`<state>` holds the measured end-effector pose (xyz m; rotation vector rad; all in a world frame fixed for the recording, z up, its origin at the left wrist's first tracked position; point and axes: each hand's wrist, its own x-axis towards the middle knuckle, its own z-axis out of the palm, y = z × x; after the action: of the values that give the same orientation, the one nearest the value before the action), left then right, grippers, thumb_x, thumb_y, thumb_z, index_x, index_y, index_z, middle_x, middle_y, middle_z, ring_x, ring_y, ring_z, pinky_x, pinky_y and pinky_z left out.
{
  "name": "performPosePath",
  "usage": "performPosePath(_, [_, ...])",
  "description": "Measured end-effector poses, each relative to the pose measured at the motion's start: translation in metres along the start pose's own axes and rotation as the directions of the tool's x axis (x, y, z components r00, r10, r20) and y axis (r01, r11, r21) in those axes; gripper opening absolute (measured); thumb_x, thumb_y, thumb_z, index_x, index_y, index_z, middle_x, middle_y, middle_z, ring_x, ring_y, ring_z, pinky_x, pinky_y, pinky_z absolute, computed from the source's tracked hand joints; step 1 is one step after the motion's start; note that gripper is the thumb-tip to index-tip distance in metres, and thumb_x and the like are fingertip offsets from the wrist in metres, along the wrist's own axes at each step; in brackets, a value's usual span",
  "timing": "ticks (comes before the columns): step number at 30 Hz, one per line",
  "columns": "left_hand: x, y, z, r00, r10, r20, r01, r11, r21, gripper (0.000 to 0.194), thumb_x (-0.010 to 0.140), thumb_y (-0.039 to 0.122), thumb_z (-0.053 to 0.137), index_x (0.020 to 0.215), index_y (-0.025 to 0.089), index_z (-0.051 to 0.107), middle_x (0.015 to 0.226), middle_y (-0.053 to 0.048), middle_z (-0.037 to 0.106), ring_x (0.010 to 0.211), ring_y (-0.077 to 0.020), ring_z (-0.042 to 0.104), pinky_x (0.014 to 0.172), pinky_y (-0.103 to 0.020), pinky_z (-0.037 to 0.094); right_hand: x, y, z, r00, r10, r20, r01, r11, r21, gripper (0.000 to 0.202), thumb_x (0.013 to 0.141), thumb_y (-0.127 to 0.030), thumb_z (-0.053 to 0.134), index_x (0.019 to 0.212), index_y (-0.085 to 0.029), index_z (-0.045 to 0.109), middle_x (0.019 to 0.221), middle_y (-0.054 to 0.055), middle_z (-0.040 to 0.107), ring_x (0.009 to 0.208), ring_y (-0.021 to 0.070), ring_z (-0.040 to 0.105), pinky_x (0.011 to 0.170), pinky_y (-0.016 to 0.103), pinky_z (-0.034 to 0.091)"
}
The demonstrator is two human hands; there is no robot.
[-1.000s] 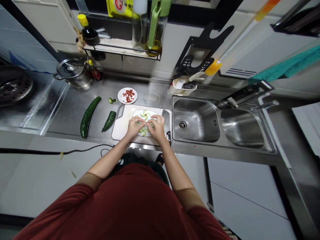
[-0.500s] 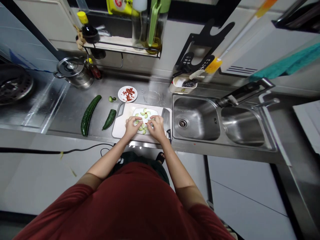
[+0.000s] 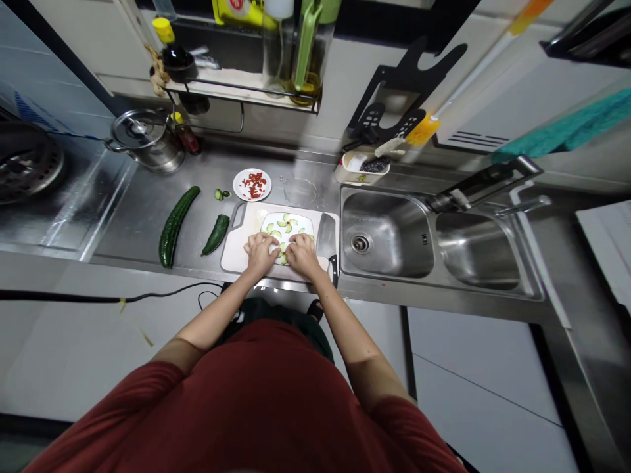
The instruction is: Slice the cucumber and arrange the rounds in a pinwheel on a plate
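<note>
My left hand (image 3: 262,255) and my right hand (image 3: 302,255) are over the near half of a white plate (image 3: 267,217). Each hand's thumb and fingers come together close to the pale green cucumber slices (image 3: 282,248) there. What lies between the fingertips is too small to make out. More cucumber slices (image 3: 287,224) form a flower-like pattern on the far half, with a tiny red bit at its centre. Beneath the plate is a white cutting board (image 3: 237,247). A knife (image 3: 326,235) with a black handle lies along the board's right side, beside my right hand.
A whole cucumber (image 3: 177,226), a cut cucumber piece (image 3: 215,235) and small cucumber ends (image 3: 219,194) lie left. A small plate (image 3: 237,188) holds chopped red bits (image 3: 254,186). The double sink (image 3: 394,226) is right; a lidded pot (image 3: 148,141) stands at back left.
Both hands have lowered slightly toward the near part of the plate, and their fingers are more curled. The small red bit seen by my right fingertips is hidden now.
</note>
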<state>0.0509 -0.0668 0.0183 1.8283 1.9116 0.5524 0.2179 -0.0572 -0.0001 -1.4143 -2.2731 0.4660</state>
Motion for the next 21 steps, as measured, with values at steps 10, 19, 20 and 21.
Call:
performPosePath(10, [0.0024,0.0039,0.0081,0.999,0.002,0.041,-0.005,0.998,0.058,0.014,0.079,0.033,0.065,0.092,0.027,0.066,0.119,-0.009,0.053,0.116,-0.0324,0.039,0.091,-0.046,0.032,0.0024,0.0027,0.0076,0.999,0.010,0.044,-0.010,1.000,0.000,0.016,0.087,-0.023,0.055,0.078,-0.019,0.067,0.117,0.010,0.054,0.119,0.0292,0.034,0.101,0.046,0.031])
performPosePath(19, [0.0044,0.0069,0.0079,0.997,-0.020,0.068,0.012,0.992,0.123,0.016,0.080,0.036,0.066,0.094,0.028,0.065,0.119,-0.007,0.052,0.117,-0.0295,0.039,0.093,-0.043,0.032,0.0037,0.0021,0.0054,0.998,0.008,0.064,-0.004,0.999,-0.053,0.017,0.088,-0.024,0.054,0.080,-0.019,0.068,0.118,0.010,0.053,0.119,0.0285,0.033,0.101,0.043,0.031])
performPosePath(20, [0.0046,0.0067,0.0080,0.998,-0.019,0.067,0.011,0.993,0.120,0.016,0.080,0.036,0.066,0.094,0.028,0.065,0.119,-0.007,0.052,0.117,-0.0298,0.038,0.093,-0.044,0.032,0.0037,0.0021,0.0052,0.998,0.007,0.061,-0.004,0.998,-0.055,0.017,0.088,-0.025,0.054,0.080,-0.019,0.068,0.117,0.010,0.053,0.119,0.0285,0.033,0.101,0.043,0.031])
performPosePath(21, [0.0048,0.0067,0.0082,0.998,-0.019,0.067,0.011,0.993,0.118,0.016,0.079,0.036,0.066,0.093,0.027,0.065,0.119,-0.007,0.052,0.117,-0.0299,0.038,0.092,-0.044,0.032,0.0037,0.0021,0.0048,0.998,0.008,0.058,-0.005,0.998,-0.057,0.016,0.088,-0.025,0.055,0.081,-0.020,0.068,0.118,0.010,0.052,0.119,0.0285,0.033,0.101,0.044,0.030])
